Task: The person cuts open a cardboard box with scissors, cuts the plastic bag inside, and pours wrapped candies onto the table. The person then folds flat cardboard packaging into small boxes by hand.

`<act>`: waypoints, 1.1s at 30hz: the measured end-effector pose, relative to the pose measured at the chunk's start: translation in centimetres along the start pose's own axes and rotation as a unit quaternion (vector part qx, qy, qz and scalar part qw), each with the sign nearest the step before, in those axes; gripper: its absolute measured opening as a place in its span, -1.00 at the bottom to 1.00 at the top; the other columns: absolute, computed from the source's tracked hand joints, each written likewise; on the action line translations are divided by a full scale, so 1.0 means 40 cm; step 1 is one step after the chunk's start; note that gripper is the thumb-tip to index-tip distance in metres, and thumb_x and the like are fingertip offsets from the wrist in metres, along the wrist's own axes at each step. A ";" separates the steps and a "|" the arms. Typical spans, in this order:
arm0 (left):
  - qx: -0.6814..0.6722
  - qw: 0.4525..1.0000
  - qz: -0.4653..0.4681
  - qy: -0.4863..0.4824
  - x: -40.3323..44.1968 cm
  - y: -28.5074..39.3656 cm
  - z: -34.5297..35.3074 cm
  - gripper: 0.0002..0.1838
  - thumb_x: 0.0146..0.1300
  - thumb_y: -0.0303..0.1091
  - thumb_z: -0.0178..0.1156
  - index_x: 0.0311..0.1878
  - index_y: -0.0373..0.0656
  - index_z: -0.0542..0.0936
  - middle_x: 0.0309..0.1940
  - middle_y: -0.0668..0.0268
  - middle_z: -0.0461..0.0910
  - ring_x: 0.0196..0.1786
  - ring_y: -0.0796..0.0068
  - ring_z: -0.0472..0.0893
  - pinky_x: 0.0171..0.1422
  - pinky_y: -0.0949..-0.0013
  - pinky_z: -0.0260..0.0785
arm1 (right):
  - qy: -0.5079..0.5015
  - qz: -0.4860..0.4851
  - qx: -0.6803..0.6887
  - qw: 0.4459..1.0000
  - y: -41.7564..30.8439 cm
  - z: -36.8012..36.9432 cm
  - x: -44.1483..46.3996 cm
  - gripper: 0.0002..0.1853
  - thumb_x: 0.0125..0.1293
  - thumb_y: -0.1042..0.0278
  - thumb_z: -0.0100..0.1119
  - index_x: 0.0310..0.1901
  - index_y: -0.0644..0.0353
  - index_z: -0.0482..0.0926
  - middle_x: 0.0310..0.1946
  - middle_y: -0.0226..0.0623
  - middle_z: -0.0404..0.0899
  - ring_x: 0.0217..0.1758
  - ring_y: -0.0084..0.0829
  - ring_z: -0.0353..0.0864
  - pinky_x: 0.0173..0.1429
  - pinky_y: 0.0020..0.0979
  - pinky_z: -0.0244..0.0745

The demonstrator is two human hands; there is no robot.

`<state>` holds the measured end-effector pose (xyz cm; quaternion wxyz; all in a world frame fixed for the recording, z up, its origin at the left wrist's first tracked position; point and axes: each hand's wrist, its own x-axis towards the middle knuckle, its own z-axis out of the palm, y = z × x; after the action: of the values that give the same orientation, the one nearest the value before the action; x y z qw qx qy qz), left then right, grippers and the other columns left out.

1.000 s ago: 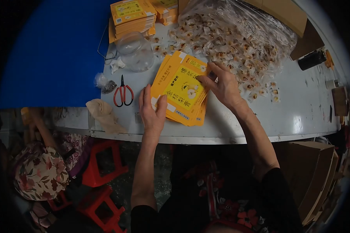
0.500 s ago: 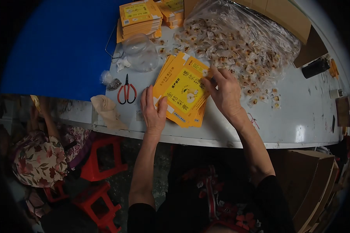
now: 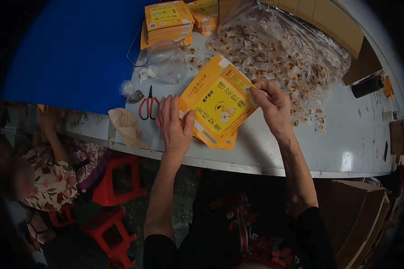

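Note:
A flat yellow-orange printed carton (image 3: 220, 105) lies tilted over a small pile of similar flat cartons (image 3: 231, 139) near the table's front edge. At its right corner, my right hand (image 3: 274, 105) pinches the carton between thumb and fingers, lifting that side. My left hand (image 3: 176, 127) grips the left edge, with the thumb on the printed face and the fingers along the side. Red-handled scissors (image 3: 149, 105) lie just left of my left hand, their handles partly covered by it.
Stacks of flat cartons (image 3: 168, 22) stand at the back, beside a clear plastic jar (image 3: 171, 67). Many small wrapped pieces (image 3: 274, 58) spread from a plastic bag at back right. A beige cloth (image 3: 125, 127) lies at the left edge. Another person (image 3: 49, 179) sits at lower left.
My right hand has moved right and now holds the top carton's corner, raising and turning it off the pile. My left hand has shifted slightly left. The whole view has moved a little.

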<state>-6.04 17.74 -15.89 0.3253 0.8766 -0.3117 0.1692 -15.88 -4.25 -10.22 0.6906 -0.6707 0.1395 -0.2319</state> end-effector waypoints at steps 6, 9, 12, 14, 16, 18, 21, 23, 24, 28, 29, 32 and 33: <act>-0.139 0.989 -0.023 -0.050 0.062 0.168 -0.078 -0.51 0.20 -0.31 0.15 0.16 -0.30 0.32 0.02 0.06 0.41 0.08 0.24 0.43 0.09 0.28 0.30 | -0.023 -0.011 0.102 0.994 -0.047 -0.030 -0.033 -0.85 0.30 0.38 0.05 -0.18 0.26 0.48 -0.19 -0.41 0.50 -0.11 -0.63 0.43 0.00 -0.53 0.35; -0.436 0.875 -0.172 -0.120 0.057 0.214 -0.064 -0.62 0.26 -0.37 0.11 0.10 -0.31 0.36 -0.11 0.21 0.50 -0.10 0.52 0.49 -0.05 0.48 0.37 | 0.021 -0.021 0.231 0.972 -0.076 -0.026 -0.054 -0.77 0.32 0.35 0.03 -0.04 0.23 0.41 -0.11 -0.39 0.48 -0.09 -0.62 0.44 0.05 -0.52 0.34; -0.527 0.813 -0.234 -0.078 0.040 0.269 -0.042 -0.74 0.29 -0.41 0.07 0.00 -0.30 0.39 -0.17 0.31 0.52 -0.18 0.67 0.48 -0.07 0.54 0.37 | 0.059 0.037 0.213 0.975 -0.035 -0.044 -0.131 -0.66 0.38 0.29 -0.06 0.12 0.20 0.28 -0.01 -0.37 0.43 0.01 -0.63 0.38 0.13 -0.52 0.28; -0.508 0.837 -0.202 -0.045 0.025 0.316 -0.030 -0.73 0.23 -0.44 0.14 -0.04 -0.30 0.38 -0.17 0.29 0.51 -0.22 0.63 0.51 -0.11 0.55 0.39 | 0.059 0.029 0.159 0.985 -0.023 -0.039 -0.175 -0.63 0.39 0.26 -0.10 0.16 0.20 0.24 -0.01 -0.38 0.42 0.04 -0.63 0.35 0.14 -0.52 0.27; -0.528 0.823 -0.190 -0.083 0.020 0.335 -0.029 -0.69 0.19 -0.46 0.18 -0.04 -0.31 0.36 -0.16 0.27 0.52 -0.21 0.61 0.52 -0.11 0.54 0.40 | 0.059 0.050 0.221 0.972 -0.031 -0.046 -0.194 -0.62 0.40 0.24 -0.10 0.17 0.20 0.22 -0.01 -0.38 0.41 0.05 -0.63 0.34 0.14 -0.51 0.27; -0.548 0.808 -0.181 -0.118 0.023 0.349 -0.028 -0.66 0.15 -0.48 0.21 -0.05 -0.32 0.35 -0.16 0.24 0.52 -0.20 0.59 0.54 -0.10 0.54 0.42 | 0.067 0.035 0.197 0.977 -0.053 -0.052 -0.215 -0.63 0.40 0.24 -0.11 0.17 0.17 0.22 -0.01 -0.36 0.42 0.06 -0.59 0.37 0.15 -0.48 0.29; -0.594 0.761 -0.198 -0.170 0.021 0.367 -0.026 -0.56 0.06 -0.54 0.27 -0.02 -0.35 0.31 -0.15 0.20 0.52 -0.15 0.52 0.56 -0.06 0.50 0.45 | 0.063 0.049 0.191 0.978 -0.050 -0.082 -0.225 -0.63 0.40 0.24 -0.12 0.17 0.14 0.22 0.00 -0.34 0.43 0.06 -0.56 0.41 0.16 -0.46 0.33; -0.574 0.776 -0.198 -0.171 0.015 0.386 -0.021 -0.57 0.01 -0.58 0.29 -0.05 -0.35 0.34 -0.17 0.18 0.54 -0.15 0.49 0.58 -0.06 0.45 0.48 | 0.066 0.068 0.221 0.971 -0.056 -0.090 -0.231 -0.64 0.40 0.23 -0.11 0.15 0.15 0.23 0.00 -0.31 0.42 0.04 -0.55 0.43 0.13 -0.48 0.36; -0.573 0.776 -0.201 -0.172 0.014 0.391 -0.024 -0.57 0.01 -0.58 0.29 -0.05 -0.35 0.34 -0.17 0.18 0.54 -0.15 0.49 0.58 -0.06 0.45 0.48 | 0.067 0.071 0.221 0.970 -0.051 -0.090 -0.237 -0.64 0.40 0.23 -0.11 0.15 0.15 0.23 0.00 -0.31 0.42 0.04 -0.55 0.43 0.13 -0.48 0.36; -0.534 0.800 -0.199 -0.189 0.003 0.394 -0.038 -0.54 -0.01 -0.60 0.30 -0.03 -0.34 0.35 -0.16 0.18 0.54 -0.15 0.47 0.58 -0.06 0.45 0.47 | 0.093 0.066 0.198 0.974 -0.045 -0.089 -0.262 -0.61 0.38 0.25 -0.09 0.18 0.16 0.19 0.04 -0.30 0.39 0.06 -0.53 0.42 0.15 -0.47 0.34; -0.513 0.812 -0.199 -0.197 -0.009 0.389 -0.041 -0.51 -0.01 -0.63 0.28 0.01 -0.34 0.33 -0.12 0.17 0.52 -0.11 0.44 0.56 -0.02 0.43 0.45 | 0.093 0.069 0.205 0.972 -0.046 -0.089 -0.269 -0.56 0.37 0.28 -0.06 0.22 0.16 0.16 0.07 -0.29 0.37 0.09 -0.51 0.40 0.17 -0.46 0.32; -0.498 0.821 -0.207 -0.189 -0.031 0.355 -0.036 -0.59 -0.05 -0.50 0.37 -0.15 -0.30 0.40 -0.22 0.16 0.58 -0.22 0.44 0.61 -0.15 0.43 0.49 | 0.064 0.043 0.117 0.990 -0.082 -0.105 -0.267 -0.43 0.34 0.35 0.00 0.31 0.19 0.04 0.08 -0.24 0.35 0.14 -0.52 0.34 0.19 -0.44 0.29; -0.496 0.821 -0.208 -0.192 -0.044 0.341 -0.039 -0.59 -0.05 -0.50 0.37 -0.15 -0.30 0.40 -0.22 0.16 0.58 -0.22 0.44 0.61 -0.15 0.43 0.49 | 0.094 0.059 0.072 0.991 -0.092 -0.131 -0.262 -0.35 0.24 0.41 0.12 0.33 0.16 0.07 0.10 -0.18 0.36 0.21 -0.38 0.31 0.24 -0.33 0.24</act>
<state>-16.47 11.45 -9.28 0.6774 0.6552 -0.2197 -0.2520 -27.98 -3.41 -8.13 0.7335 -0.5851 0.2260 -0.2617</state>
